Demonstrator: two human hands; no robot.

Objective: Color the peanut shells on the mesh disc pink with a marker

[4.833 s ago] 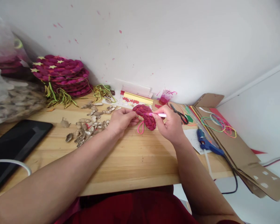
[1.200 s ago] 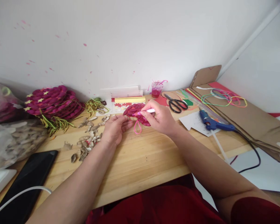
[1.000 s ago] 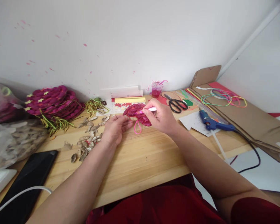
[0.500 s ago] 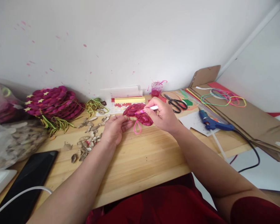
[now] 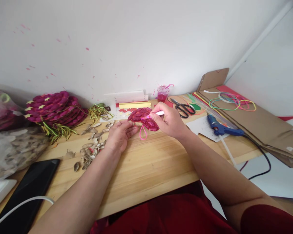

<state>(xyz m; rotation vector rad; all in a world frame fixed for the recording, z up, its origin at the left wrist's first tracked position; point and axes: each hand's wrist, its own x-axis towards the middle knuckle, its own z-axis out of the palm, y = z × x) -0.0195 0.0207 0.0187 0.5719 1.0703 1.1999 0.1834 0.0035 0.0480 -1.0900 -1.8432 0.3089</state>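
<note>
Between my hands is a wet-looking magenta craft piece (image 5: 150, 124) made of several overlapping shell-like pieces, with a pink cord loop hanging from its near edge. My left hand (image 5: 120, 135) pinches its left edge between thumb and fingers, the other fingers curled beneath. In my right hand (image 5: 169, 120) is a paintbrush (image 5: 158, 113) with a white handle, gripped like a pen. Its pink-stained tip touches the top of the craft piece near the middle. A clear cup (image 5: 163, 94) of magenta paint stands behind my right hand.
Loose shell-like pieces (image 5: 92, 146) lie left of my left hand. Finished magenta star-decorated pieces (image 5: 56, 109) are stacked at the back left. Black-handled scissors (image 5: 183, 108), a blue glue gun (image 5: 223, 129) and cardboard (image 5: 263, 120) lie right. A black phone-like slab (image 5: 30, 191) lies front left.
The paintbrush has shifted very slightly on the craft piece, its tip still on the surface. My left hand keeps the same hold, and the whole view has moved a little.
</note>
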